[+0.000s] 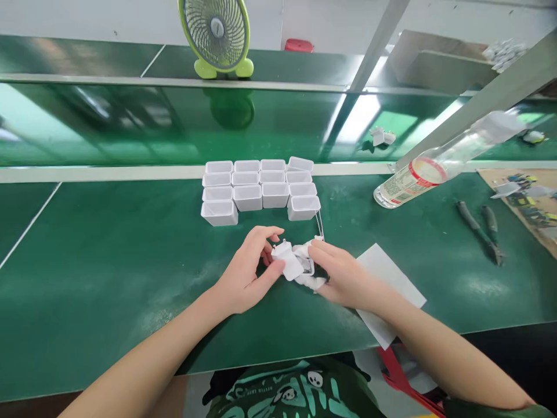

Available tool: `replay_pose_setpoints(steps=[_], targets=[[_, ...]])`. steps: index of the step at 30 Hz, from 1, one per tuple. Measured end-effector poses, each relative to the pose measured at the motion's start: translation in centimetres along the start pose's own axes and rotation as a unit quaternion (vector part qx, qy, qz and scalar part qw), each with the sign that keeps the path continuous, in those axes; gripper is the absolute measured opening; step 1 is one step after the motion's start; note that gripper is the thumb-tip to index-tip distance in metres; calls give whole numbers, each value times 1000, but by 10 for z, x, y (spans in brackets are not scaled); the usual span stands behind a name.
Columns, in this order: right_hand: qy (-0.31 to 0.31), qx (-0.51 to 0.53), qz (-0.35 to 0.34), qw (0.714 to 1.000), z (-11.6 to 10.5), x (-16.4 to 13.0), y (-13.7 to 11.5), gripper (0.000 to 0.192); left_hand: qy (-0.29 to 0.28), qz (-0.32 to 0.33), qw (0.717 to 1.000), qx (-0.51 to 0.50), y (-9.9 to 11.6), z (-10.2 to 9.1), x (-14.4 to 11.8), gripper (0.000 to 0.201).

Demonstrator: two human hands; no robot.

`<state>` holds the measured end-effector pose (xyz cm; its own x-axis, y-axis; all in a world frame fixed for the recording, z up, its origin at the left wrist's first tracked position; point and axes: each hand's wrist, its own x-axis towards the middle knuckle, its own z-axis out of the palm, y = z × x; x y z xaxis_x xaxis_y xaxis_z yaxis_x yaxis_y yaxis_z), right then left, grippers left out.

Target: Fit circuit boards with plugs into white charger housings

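My left hand (255, 270) pinches a white plastic plug piece (287, 261) between thumb and fingers, with small pins at its upper edge. My right hand (343, 273) is closed around a crumpled white cloth (311, 283). A small white housing (308, 266) with an open rim shows within the cloth, right beside the plug piece. Thin, tweezer-like prongs (320, 223) stick up past my right fingers; how they are held is hidden. Just beyond my hands, several open white plastic cases (248, 198) stand in close rows on the green table.
A white paper sheet (391, 290) lies partly under my right forearm. Farther right are a clear bottle (407, 183) with a red-and-white label, dark-handled pliers (481, 232) and cardboard (539, 203) bearing small parts. A green fan (216, 29) stands on the raised shelf behind.
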<state>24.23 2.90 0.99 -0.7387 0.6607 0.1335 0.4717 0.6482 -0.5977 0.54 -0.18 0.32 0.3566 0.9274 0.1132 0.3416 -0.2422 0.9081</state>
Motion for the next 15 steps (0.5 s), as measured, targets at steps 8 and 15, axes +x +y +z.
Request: replay_pose_setpoints(steps=[8, 15], targets=[[307, 113, 53, 943, -42, 26, 17, 27, 219, -45, 946, 235, -6, -15, 8, 33], [310, -105, 301, 895, -106, 137, 117, 21, 264, -52, 810, 521, -19, -20, 9, 35]])
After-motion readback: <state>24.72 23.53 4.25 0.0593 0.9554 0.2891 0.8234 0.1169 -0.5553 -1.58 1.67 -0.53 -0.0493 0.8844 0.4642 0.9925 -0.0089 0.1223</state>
